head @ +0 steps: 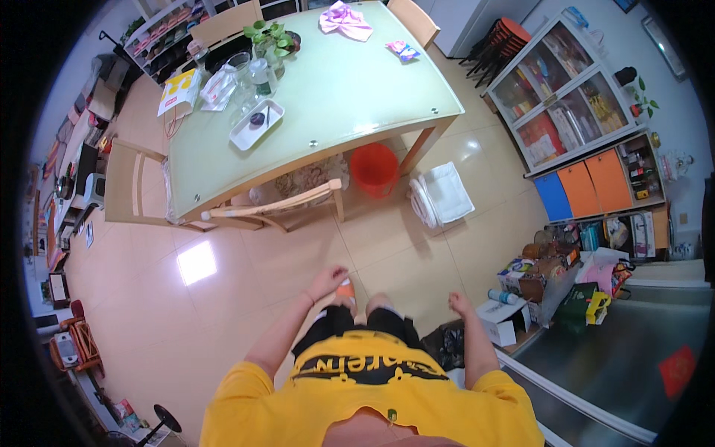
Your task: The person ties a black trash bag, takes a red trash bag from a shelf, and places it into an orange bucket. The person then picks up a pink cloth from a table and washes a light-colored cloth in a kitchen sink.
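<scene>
My left hand (329, 281) hangs over the tiled floor in front of my thighs, fingers loosely curled, and no object shows in it. Off to the right, my right hand (460, 304) is held out above the floor, its fingers curled too; nothing is visible in it. Near that hand are a black plastic bag (445, 342) and a white cardboard box (498, 329). Ahead of me stand a wooden chair (279, 208), a red plastic bucket (375, 167) and a stool with a white padded seat (448, 193), with white cloth hanging at its left side.
A glass-topped table (357, 95) bears a white tray (257, 124), glass jars, a potted plant (272, 42) and a pink-and-white cloth (345, 21). Another chair (134, 181) stands at its left end. Boxes and bags line the right side below a glass-door cabinet (558, 95); red-topped stools (513, 31) are stacked behind.
</scene>
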A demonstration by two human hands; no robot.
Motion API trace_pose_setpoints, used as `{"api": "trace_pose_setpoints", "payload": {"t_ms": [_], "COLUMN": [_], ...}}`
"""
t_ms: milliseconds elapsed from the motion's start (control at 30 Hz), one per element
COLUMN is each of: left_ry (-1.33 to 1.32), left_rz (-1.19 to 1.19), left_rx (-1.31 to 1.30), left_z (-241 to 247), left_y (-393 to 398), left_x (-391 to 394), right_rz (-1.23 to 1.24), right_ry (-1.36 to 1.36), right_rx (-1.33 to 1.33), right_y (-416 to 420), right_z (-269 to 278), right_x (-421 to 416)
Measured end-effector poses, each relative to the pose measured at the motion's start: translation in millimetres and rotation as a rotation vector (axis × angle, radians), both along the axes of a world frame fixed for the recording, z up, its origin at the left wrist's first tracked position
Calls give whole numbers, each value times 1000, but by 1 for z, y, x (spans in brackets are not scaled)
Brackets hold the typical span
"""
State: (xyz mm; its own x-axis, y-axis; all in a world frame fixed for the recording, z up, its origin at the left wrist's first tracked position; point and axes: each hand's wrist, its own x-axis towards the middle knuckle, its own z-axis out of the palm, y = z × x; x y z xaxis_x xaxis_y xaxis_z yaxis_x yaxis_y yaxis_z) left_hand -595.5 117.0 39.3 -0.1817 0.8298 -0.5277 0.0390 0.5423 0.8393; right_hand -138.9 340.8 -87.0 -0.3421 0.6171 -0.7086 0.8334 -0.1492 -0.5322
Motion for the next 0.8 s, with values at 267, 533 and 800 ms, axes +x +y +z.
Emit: {"api": "trace_pose_setpoints", "payload": {"t_ms": [267,533,800], "left_ry": [-133,-199,-200], "left_rz": [244,427,746], "left_rx": [204,220,132], "left_z": [109,130,146], "left_y": [69,128,211], "left_x": [-58,-110,-168], "right_rz": [6,186,600], "right_ry": [384,678,639], "right_rx": [150,175,351], "right_y": [37,153,347], "right_z": [139,201,177], "right_x": [-218,-416,-680]}}
